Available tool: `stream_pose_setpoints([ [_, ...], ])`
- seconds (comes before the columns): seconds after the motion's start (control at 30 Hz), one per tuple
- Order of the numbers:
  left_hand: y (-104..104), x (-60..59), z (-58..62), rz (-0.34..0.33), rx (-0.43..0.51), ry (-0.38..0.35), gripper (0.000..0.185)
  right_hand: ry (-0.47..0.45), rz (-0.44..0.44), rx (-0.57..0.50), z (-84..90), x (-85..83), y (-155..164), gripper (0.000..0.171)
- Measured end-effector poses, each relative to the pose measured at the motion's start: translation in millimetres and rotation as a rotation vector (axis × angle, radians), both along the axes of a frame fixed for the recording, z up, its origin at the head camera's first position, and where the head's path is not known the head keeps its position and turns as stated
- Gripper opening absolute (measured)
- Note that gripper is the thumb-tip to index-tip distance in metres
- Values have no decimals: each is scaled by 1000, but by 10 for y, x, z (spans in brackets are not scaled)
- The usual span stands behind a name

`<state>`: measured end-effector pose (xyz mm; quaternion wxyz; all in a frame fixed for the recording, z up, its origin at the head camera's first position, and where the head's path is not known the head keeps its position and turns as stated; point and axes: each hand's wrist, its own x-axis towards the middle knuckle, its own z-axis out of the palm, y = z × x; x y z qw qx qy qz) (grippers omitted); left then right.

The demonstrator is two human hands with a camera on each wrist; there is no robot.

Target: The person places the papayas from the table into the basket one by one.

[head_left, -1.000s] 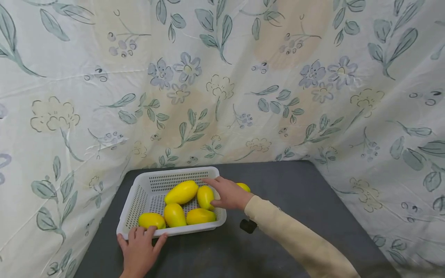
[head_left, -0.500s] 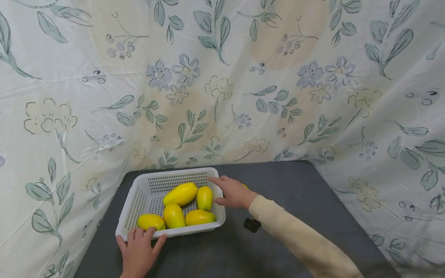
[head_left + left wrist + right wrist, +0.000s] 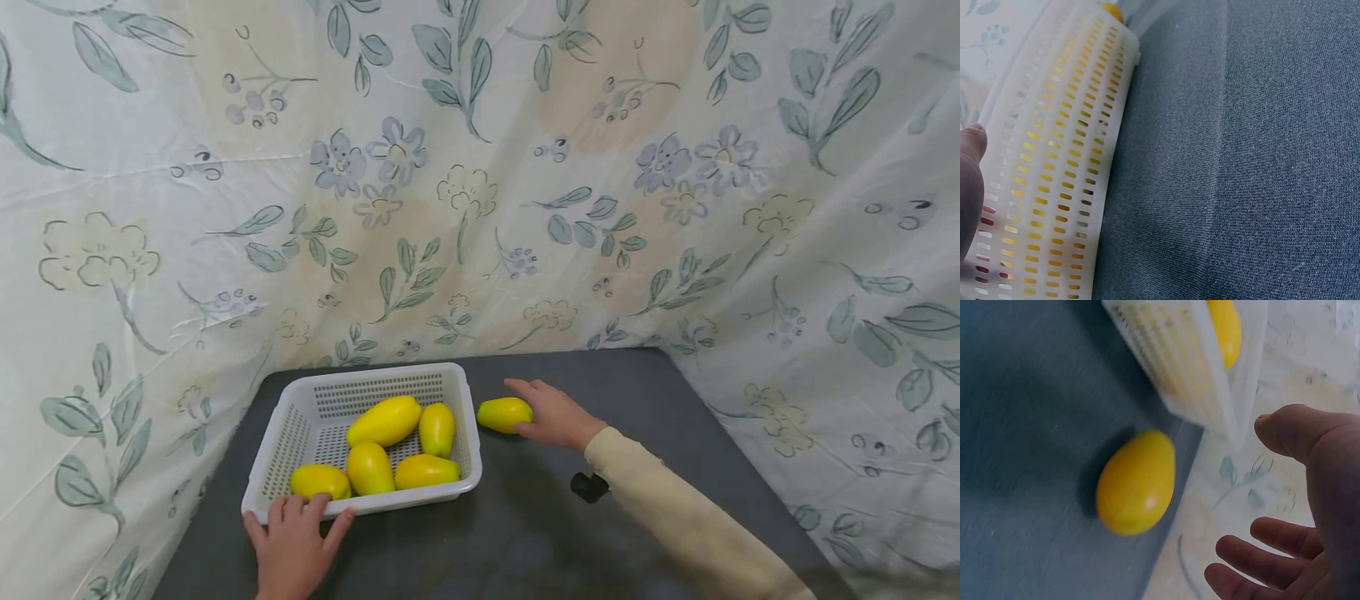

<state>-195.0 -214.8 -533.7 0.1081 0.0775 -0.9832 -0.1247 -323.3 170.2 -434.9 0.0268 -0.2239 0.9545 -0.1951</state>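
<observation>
A white perforated basket [image 3: 288, 433] stands on the dark table [image 3: 645, 417] and holds several yellow mangoes [image 3: 384, 420]. One more yellow mango [image 3: 504, 414] lies on the table just right of the basket. My right hand [image 3: 543, 410] is open beside this loose mango, with spread fingers. The right wrist view shows the mango [image 3: 1137, 481] a little apart from my hand [image 3: 1272, 500], near the basket [image 3: 1179, 362]. My left hand [image 3: 296, 533] holds the basket's near rim, fingertips over the edge. In the left wrist view a thumb [image 3: 969, 181] lies against the basket wall [image 3: 1060, 156].
A floral cloth [image 3: 480, 208] hangs close behind and to both sides of the table, boxing it in. A small black thing [image 3: 590, 486] shows under my right sleeve. Bare dark tabletop [image 3: 1260, 162] stretches right of and in front of the basket.
My right hand has moved from over the basket's right rim out to the right, onto the table beside the loose mango, which now shows fully. The left hand and the basket have stayed put.
</observation>
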Motion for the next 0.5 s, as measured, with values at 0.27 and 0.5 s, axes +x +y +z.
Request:
stream_pose_setpoints([
  [0.27,-2,15,25,6,10,-12,131,-11,-70,-18,-35,-10,325,72],
  [0.5,22,25,40,5,8,-2,131,-7,-89,11,-78,-34,455,74],
])
